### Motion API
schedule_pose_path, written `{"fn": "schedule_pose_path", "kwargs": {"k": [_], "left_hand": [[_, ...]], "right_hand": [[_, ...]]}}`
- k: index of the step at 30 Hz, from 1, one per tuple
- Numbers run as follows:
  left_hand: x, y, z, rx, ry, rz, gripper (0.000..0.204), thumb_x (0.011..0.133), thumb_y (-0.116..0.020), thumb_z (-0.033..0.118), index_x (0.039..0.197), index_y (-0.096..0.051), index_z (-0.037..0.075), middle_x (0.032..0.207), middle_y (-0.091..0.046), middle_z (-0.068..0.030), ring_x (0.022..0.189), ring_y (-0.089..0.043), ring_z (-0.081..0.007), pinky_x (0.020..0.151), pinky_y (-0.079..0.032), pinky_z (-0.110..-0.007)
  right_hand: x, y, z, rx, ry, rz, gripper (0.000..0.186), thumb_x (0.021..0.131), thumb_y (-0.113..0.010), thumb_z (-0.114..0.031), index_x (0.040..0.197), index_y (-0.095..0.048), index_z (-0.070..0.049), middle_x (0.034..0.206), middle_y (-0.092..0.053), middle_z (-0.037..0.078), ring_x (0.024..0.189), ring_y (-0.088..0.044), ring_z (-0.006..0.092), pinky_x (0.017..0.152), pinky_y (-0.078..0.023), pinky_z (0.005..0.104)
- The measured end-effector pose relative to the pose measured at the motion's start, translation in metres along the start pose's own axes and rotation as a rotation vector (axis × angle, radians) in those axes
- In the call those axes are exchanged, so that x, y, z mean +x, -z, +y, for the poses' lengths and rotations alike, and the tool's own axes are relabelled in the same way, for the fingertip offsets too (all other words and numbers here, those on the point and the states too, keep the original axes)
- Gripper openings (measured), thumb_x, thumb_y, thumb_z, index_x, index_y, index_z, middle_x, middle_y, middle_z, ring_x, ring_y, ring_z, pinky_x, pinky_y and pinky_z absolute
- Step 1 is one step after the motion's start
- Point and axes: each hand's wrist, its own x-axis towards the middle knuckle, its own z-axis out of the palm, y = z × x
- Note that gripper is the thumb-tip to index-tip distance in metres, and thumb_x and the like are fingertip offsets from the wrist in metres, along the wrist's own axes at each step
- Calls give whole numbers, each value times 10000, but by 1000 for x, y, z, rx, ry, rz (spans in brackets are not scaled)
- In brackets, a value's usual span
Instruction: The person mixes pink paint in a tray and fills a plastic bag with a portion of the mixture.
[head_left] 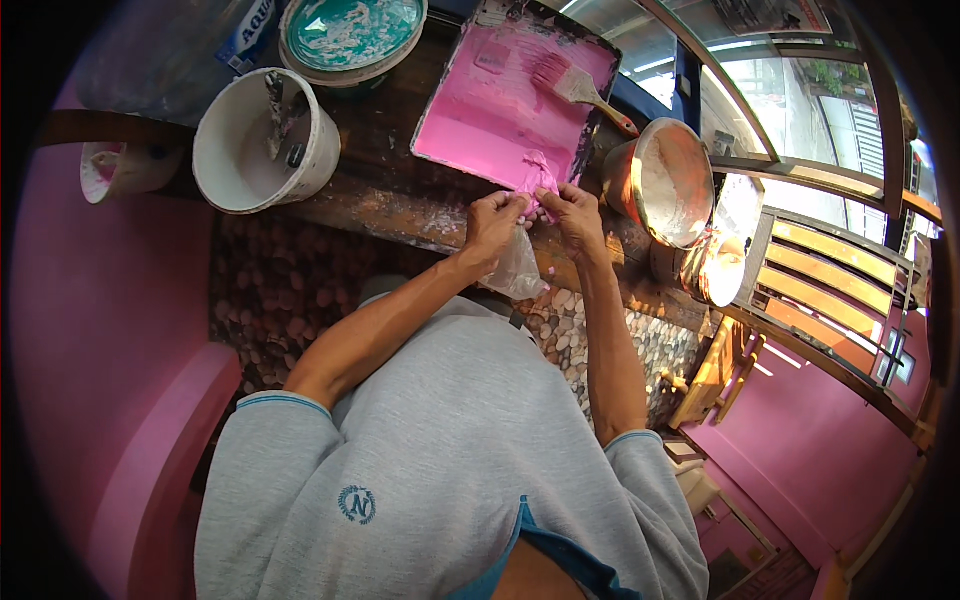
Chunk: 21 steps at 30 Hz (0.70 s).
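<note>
Both hands meet at the front edge of a paint tray coated with pink paint (pixel 455 125). My left hand (pixel 490 228) pinches a clear plastic bag (pixel 517 270), whose loose part hangs below the fingers. From the other side, my right hand (pixel 575 220) grips the same bag with bent fingers. A crumpled, pink-smeared part of it (pixel 538 174) sticks up between the hands, over the tray's lower right corner. What lies inside the closed fingers is hidden. A paintbrush with pink bristles (pixel 572 84) rests across the tray's right side, its handle pointing right.
The tray stands on a paint-spotted wooden table (pixel 390 215). To its left are a white bucket (pixel 318 160) with a tool inside and a tub with a teal, paint-smeared lid (pixel 355 35). A round container (pixel 672 185) stands on the right, near window frames. Pink walls (pixel 120 300) flank the pebbled floor (pixel 290 300).
</note>
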Motion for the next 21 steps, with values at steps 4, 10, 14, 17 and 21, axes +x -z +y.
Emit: {"fn": "schedule_pose_path", "kwargs": {"k": [4,10,14,17,21], "left_hand": [[5,2,-8,-192,29,-22,96,869,-613,89,910,-603,3,808,-616,-45,678,-578,-91,611,-503,-213],[4,-1,0,-131,52,127,96,887,-586,97,916,-584,5,835,-621,-69,709,-614,-132,634,-525,-240],[0,2,2,-137,59,21,103,897,-568,103,895,-570,0,832,-621,-75,712,-627,-146,637,-535,-253],[3,8,0,-97,46,53,145,900,-552,123,882,-577,-19,771,-618,-87,656,-624,-147,594,-533,-251],[7,14,10,84,53,62,184,904,-561,179,891,-582,-4,738,-601,-76,632,-610,-141,552,-514,-263]], "right_hand": [[-5,-7,-3,-217,169,132,134,814,-662,-93,845,-649,36,670,-617,34,563,-540,63,498,-419,209],[-7,-14,0,-174,180,181,146,840,-625,-101,879,-650,38,685,-616,23,575,-552,65,516,-447,214],[0,-4,4,-199,186,182,148,865,-613,-107,932,-615,25,725,-589,14,582,-558,75,535,-477,194],[2,3,1,-132,159,137,146,877,-595,-110,936,-614,22,704,-573,4,568,-553,71,507,-463,186],[-1,-1,-10,-189,186,217,151,877,-590,-113,925,-619,27,690,-581,10,551,-552,64,490,-456,198]]}}
